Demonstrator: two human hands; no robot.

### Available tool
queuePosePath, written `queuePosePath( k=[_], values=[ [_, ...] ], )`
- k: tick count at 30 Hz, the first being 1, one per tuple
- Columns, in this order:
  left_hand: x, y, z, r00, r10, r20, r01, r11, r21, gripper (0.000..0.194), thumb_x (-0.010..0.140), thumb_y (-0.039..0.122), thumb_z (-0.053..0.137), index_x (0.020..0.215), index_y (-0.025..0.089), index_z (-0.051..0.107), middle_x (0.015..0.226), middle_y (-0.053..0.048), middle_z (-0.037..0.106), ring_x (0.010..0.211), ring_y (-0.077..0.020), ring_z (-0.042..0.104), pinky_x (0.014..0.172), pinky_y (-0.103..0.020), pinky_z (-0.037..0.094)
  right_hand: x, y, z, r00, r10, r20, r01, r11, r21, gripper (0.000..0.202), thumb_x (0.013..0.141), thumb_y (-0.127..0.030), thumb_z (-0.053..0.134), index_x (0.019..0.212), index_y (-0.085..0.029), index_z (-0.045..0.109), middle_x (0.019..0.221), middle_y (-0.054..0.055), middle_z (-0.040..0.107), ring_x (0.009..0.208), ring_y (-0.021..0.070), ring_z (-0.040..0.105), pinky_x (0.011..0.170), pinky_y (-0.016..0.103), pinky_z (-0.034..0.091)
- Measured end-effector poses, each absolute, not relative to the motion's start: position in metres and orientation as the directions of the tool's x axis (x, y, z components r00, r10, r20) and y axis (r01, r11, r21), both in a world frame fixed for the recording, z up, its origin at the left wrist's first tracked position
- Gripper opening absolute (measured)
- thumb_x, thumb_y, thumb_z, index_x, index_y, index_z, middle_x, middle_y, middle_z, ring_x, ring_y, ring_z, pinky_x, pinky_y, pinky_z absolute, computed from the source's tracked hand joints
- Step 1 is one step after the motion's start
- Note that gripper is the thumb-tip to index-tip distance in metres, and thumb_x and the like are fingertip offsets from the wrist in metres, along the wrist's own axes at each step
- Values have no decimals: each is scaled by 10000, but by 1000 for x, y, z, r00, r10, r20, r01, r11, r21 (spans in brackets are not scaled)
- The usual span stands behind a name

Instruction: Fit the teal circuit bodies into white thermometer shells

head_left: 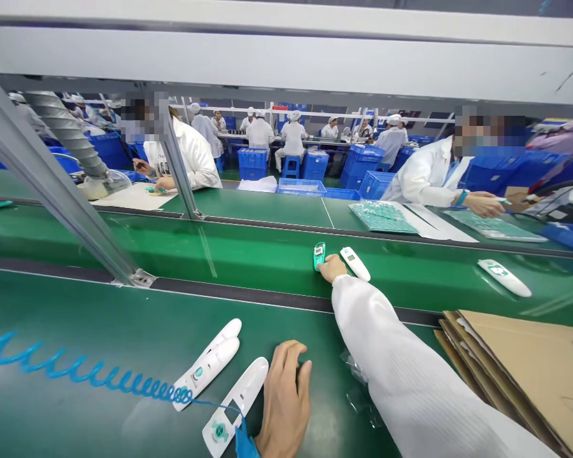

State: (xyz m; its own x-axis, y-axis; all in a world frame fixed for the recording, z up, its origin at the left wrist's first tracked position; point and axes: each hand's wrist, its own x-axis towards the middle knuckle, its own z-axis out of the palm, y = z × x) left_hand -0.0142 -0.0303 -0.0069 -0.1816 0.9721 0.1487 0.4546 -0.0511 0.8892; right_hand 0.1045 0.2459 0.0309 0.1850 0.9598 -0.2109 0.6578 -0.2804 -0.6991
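Note:
My right hand (333, 268) reaches out over the bright green belt, its fingers closed on the lower end of a small green part (319, 256) with a pale insert. Just right of those fingers lies a white device with a small window (356, 263). My left hand (286, 388) rests near the front of the dark green table, fingers curved and apart, holding nothing. Beside it on the left is a white shell (236, 407) with a rectangular opening and a green piece. Further left, white shells (207, 366) lie side by side.
A blue coiled cord (100, 375) runs from the left to my left wrist. Cardboard sheets (520, 369) stack at the right. Another white device (505, 278) lies on the belt (258, 254). A metal post (52, 152) slants at left. Two people work across the belt.

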Motion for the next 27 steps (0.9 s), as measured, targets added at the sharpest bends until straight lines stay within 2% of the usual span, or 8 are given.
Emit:
queuePosePath(
  k=[4,7,9,11,14,19,24,27],
  values=[
    [-15,-28,-4,-199,975,98,336,-27,942,305,996,407,476,1151,207,646,1143,-130,665,983,-242,635,867,-404,522,111,177,43,-50,957,-284,504,-222,-834,283,816,-263,733,1021,-161,566,777,18,678,691,149,628,778,321,506],
    [-12,-27,1,-229,971,-76,42,88,995,448,974,513,509,1270,183,568,1164,-144,675,959,-229,653,840,-380,527,120,95,44,-244,929,-278,368,-176,-913,377,762,-409,776,970,-194,547,641,-35,612,611,144,579,670,292,484],
    [-10,-30,6,-212,963,-168,-137,141,981,499,961,559,517,1260,160,555,1156,-147,687,973,-224,662,860,-366,523,127,40,42,-436,872,-222,232,-129,-964,418,768,-495,763,974,-208,539,652,-39,598,605,141,547,625,287,465],
    [-7,-37,13,-161,968,-195,-181,165,970,463,944,571,548,1140,155,599,1091,-126,703,957,-218,663,875,-352,515,134,-4,41,-534,831,-157,208,-51,-977,345,856,-515,680,989,-218,565,742,-8,636,639,144,547,630,292,456],
    [-4,-54,22,-82,986,-144,-73,138,988,414,935,553,582,1060,160,620,1040,-100,701,955,-208,656,883,-332,506,146,-43,43,-440,896,-60,339,104,-935,248,950,-479,575,974,-237,623,866,32,688,711,169,583,702,324,458],
    [2,-86,32,149,981,-127,63,119,991,501,999,554,455,1262,138,551,698,6,601,621,-139,552,651,-276,471,157,-54,49,-172,980,104,427,170,-888,239,969,-471,544,1013,-264,656,880,45,668,724,203,590,756,372,456],
    [4,-106,30,196,965,-175,90,160,983,494,999,590,431,1164,145,569,632,55,481,559,-106,417,565,-242,358,155,-69,49,-217,970,114,400,194,-895,289,974,-419,518,762,-238,592,805,43,599,745,209,576,730,358,443],
    [3,-109,24,167,965,-202,35,199,979,508,990,615,429,1143,151,566,610,60,469,534,-101,400,544,-237,333,158,-79,47,-270,953,141,371,238,-897,302,986,-398,493,741,-229,546,823,36,594,791,204,574,739,340,434]
  ],
)
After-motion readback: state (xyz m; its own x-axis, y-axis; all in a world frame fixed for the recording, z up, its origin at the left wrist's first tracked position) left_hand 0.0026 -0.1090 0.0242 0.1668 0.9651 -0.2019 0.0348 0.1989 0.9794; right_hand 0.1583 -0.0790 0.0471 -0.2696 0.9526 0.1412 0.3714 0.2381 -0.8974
